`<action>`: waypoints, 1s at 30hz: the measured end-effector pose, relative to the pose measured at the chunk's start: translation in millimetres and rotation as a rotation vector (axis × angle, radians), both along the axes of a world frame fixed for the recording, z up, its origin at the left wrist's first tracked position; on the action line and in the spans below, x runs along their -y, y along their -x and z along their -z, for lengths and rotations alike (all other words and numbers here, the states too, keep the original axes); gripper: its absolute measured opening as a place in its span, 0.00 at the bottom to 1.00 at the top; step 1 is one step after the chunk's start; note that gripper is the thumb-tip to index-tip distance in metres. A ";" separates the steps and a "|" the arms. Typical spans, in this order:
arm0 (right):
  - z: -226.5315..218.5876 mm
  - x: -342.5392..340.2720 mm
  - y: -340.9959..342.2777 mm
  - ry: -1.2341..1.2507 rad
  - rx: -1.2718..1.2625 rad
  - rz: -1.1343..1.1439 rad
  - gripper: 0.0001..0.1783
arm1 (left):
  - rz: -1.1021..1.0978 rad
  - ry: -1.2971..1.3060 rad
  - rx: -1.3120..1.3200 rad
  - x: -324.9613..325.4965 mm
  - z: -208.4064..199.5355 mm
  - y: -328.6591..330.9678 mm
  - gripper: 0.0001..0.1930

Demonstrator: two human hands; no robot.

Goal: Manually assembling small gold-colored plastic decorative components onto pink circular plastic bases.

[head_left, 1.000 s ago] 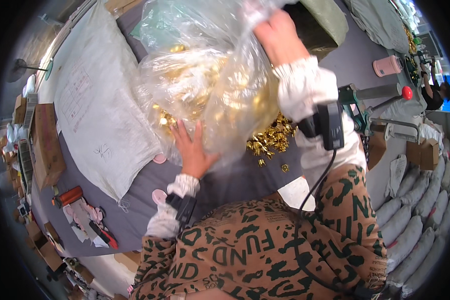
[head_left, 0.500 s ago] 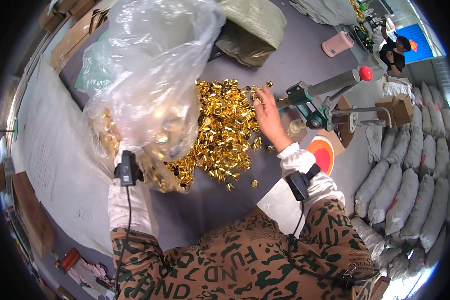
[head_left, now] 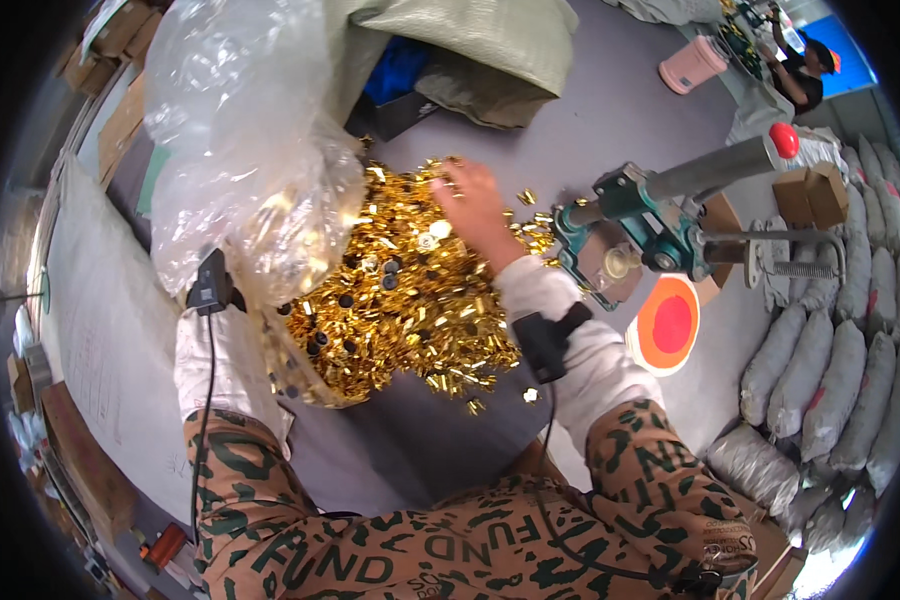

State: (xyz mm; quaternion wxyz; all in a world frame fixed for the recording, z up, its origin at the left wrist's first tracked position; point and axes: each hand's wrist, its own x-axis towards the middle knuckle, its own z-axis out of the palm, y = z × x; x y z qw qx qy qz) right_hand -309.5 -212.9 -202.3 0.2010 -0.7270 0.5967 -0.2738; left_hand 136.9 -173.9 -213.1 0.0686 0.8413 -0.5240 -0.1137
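Observation:
A heap of small shiny gold pieces (head_left: 410, 310), mixed with some dark round ones, lies spread over the grey table. My right hand (head_left: 475, 210) rests at the heap's far right side, fingers bent down against the pieces and a little blurred; no piece shows gripped in it. At the heap's left stands a large clear plastic bag (head_left: 240, 130) with more gold pieces in its lower part. My left arm reaches to that bag's near side, a black wrist unit (head_left: 210, 285) strapped on; bag and strap hide the left fingers.
Right of the heap stands a green hand press (head_left: 660, 225) with a red-knobbed lever. Beside it are a white round tub with orange and red inside (head_left: 665, 325) and several full sacks (head_left: 780, 370). Farther back are a woven sack (head_left: 490, 50), a pink cup (head_left: 692, 65) and another person (head_left: 798, 75).
My right hand has moved left onto the heap from its right edge. My left arm and the plastic bag have shifted left, and more of the heap shows, spread wider.

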 end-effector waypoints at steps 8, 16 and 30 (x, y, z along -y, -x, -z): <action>-39.6 -47.7 12.2 0.033 0.032 -0.305 0.26 | -0.029 -0.046 -0.310 -24.2 -82.8 -14.0 0.29; -14.8 -69.3 71.6 0.057 -0.082 -0.003 0.27 | -0.126 0.595 -0.520 -182.8 -115.6 100.3 0.26; -20.3 -194.2 163.3 0.060 -0.056 0.049 0.32 | -0.111 0.442 -0.106 -244.6 -13.0 170.3 0.26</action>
